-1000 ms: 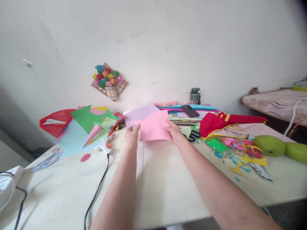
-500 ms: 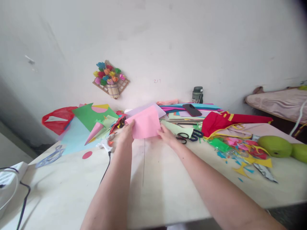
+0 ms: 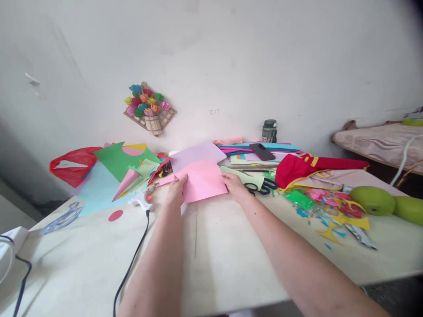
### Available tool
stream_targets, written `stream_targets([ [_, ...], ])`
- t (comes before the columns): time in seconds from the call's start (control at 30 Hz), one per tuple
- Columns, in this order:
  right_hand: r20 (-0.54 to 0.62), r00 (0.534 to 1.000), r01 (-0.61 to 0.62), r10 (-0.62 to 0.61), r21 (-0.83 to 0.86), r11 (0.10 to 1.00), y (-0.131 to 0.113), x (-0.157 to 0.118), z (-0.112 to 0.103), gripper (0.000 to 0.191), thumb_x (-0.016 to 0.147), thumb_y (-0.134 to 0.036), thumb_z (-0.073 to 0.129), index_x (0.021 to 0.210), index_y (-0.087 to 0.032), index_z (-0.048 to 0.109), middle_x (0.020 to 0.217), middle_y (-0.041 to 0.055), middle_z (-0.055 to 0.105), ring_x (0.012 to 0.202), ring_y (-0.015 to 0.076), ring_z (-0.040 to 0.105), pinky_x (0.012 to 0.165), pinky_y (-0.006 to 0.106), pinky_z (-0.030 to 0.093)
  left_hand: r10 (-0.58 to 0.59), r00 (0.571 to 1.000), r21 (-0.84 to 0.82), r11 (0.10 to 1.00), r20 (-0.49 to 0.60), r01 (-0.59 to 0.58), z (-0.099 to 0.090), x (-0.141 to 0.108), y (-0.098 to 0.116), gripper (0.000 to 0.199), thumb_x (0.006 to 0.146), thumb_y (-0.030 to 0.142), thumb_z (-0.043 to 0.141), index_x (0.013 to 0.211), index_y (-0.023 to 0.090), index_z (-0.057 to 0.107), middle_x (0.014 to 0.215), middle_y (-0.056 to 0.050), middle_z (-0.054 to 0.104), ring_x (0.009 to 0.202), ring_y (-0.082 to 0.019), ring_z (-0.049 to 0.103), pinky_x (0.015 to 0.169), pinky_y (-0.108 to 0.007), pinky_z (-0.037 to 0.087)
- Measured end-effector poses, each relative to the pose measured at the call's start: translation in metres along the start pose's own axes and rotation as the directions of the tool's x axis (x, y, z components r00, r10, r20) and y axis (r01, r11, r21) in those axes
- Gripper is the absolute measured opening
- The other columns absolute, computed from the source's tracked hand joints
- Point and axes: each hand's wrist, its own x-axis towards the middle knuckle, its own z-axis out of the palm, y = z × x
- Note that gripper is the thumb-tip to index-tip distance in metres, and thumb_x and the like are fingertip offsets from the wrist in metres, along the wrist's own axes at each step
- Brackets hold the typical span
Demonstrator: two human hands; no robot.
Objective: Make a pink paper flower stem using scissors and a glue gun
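Observation:
A sheet of pink paper (image 3: 205, 181) is held up between my two hands, just above the table. My left hand (image 3: 176, 189) pinches its left edge, thumb on top. On the opposite edge, my right hand (image 3: 232, 184) grips with thumb and fingers. Behind the pink sheet lies a lilac sheet (image 3: 198, 155), partly covered by it. A white glue gun (image 3: 144, 201) with a black cord rests left of my left hand. Beside my right wrist are black-handled scissors (image 3: 267, 186) on pale green paper (image 3: 243, 176).
Coloured papers (image 3: 112, 154), a pink paper cone (image 3: 127, 182) and a red circle (image 3: 115, 215) lie to the left. A phone (image 3: 262, 152) rests on stacked sheets at the back. Red cloth (image 3: 294, 169), paper scraps (image 3: 330, 224) and green fruit (image 3: 372, 200) occupy the right side.
The pink sheet has come down and toward me and now tilts flatter, with both hands still on its edges. The whole view has shifted slightly.

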Motion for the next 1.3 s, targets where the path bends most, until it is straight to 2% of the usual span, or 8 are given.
stream_targets([
  [0.2, -0.133, 0.990, 0.036, -0.042, -0.045, 0.998, 0.008, 0.004, 0.003, 0.024, 0.060, -0.036, 0.057, 0.074, -0.016, 0.061, 0.062, -0.0020, 0.059, 0.060, 0.0124, 0.052, 0.054, 0.023, 0.041, 0.009, 0.991, -0.099, 0.995, 0.134, 0.005, 0.007, -0.010, 0.004, 0.025, 0.070, 0.040, 0.055, 0.085, 0.021, 0.056, 0.093, -0.006, 0.062, 0.093, -0.018, 0.056, 0.078, -0.029, 0.046],
  [0.4, -0.227, 0.974, 0.033, 0.011, 0.186, 0.982, 0.001, 0.008, 0.003, 0.029, 0.059, -0.037, 0.058, 0.081, -0.018, 0.059, 0.073, 0.0003, 0.062, 0.062, 0.0131, 0.054, 0.051, 0.023, 0.042, 0.163, 0.923, -0.395, 0.919, 0.349, -0.013, 0.028, -0.041, 0.005, 0.072, 0.062, 0.075, 0.026, 0.095, 0.018, 0.055, 0.104, -0.011, 0.058, 0.110, -0.020, 0.045, 0.084, -0.032, 0.042],
  [0.5, -0.244, 0.970, 0.045, 0.021, 0.262, 0.964, 0.002, 0.010, 0.005, 0.029, 0.057, -0.036, 0.060, 0.080, -0.018, 0.057, 0.073, 0.0002, 0.062, 0.062, 0.0133, 0.055, 0.053, 0.023, 0.043, 0.143, 0.890, -0.388, 0.921, 0.433, 0.041, 0.044, -0.051, -0.001, 0.064, 0.067, 0.068, 0.034, 0.099, 0.017, 0.054, 0.109, -0.011, 0.056, 0.112, -0.021, 0.043, 0.088, -0.035, 0.040],
  [0.63, -0.136, 0.990, 0.005, 0.033, 0.268, 0.963, 0.005, 0.009, 0.009, 0.027, 0.056, -0.035, 0.063, 0.076, -0.018, 0.057, 0.068, -0.0008, 0.062, 0.060, 0.0139, 0.056, 0.053, 0.025, 0.044, 0.018, 0.943, -0.297, 0.951, 0.334, 0.087, 0.056, -0.046, -0.015, 0.028, 0.076, 0.038, 0.050, 0.097, 0.019, 0.054, 0.108, -0.006, 0.058, 0.107, -0.018, 0.048, 0.087, -0.030, 0.043],
  [0.8, -0.012, 0.989, -0.130, 0.147, 0.396, 0.909, -0.002, 0.013, 0.006, 0.027, 0.064, -0.039, 0.059, 0.078, -0.016, 0.058, 0.073, 0.0034, 0.064, 0.062, 0.0146, 0.058, 0.053, 0.025, 0.044, -0.034, 0.980, -0.297, 0.950, 0.194, 0.092, 0.048, -0.034, -0.023, 0.023, 0.073, 0.024, 0.057, 0.095, 0.020, 0.053, 0.101, -0.004, 0.061, 0.098, -0.017, 0.054, 0.080, -0.030, 0.048],
  [1.07, -0.149, 0.931, -0.252, 0.334, 0.402, 0.881, -0.021, 0.034, 0.001, 0.006, 0.068, -0.016, 0.057, 0.073, -0.014, 0.053, 0.063, 0.0012, 0.060, 0.058, 0.0120, 0.056, 0.055, 0.024, 0.046, -0.055, 0.948, -0.253, 0.957, 0.314, 0.139, 0.040, -0.037, -0.022, 0.027, 0.071, 0.023, 0.059, 0.098, 0.020, 0.053, 0.104, -0.004, 0.059, 0.098, -0.018, 0.054, 0.085, -0.033, 0.046],
  [1.2, -0.204, 0.943, -0.160, 0.264, 0.417, 0.895, -0.024, 0.042, 0.010, 0.006, 0.068, -0.012, 0.057, 0.072, -0.015, 0.053, 0.064, 0.0001, 0.060, 0.058, 0.0112, 0.056, 0.056, 0.024, 0.047, -0.036, 0.934, -0.252, 0.958, 0.357, 0.134, 0.040, -0.040, -0.021, 0.032, 0.071, 0.024, 0.059, 0.103, 0.022, 0.052, 0.111, -0.004, 0.056, 0.101, -0.018, 0.053, 0.086, -0.032, 0.045],
  [1.3, -0.112, 0.987, -0.068, 0.117, 0.368, 0.927, -0.029, 0.045, 0.013, 0.008, 0.071, -0.019, 0.055, 0.078, -0.016, 0.055, 0.072, 0.0008, 0.063, 0.060, 0.0101, 0.057, 0.057, 0.022, 0.047, 0.027, 0.953, -0.259, 0.964, 0.302, 0.055, 0.040, -0.038, -0.022, 0.036, 0.072, 0.026, 0.059, 0.107, 0.024, 0.051, 0.115, -0.003, 0.054, 0.104, -0.017, 0.050, 0.086, -0.030, 0.045],
])
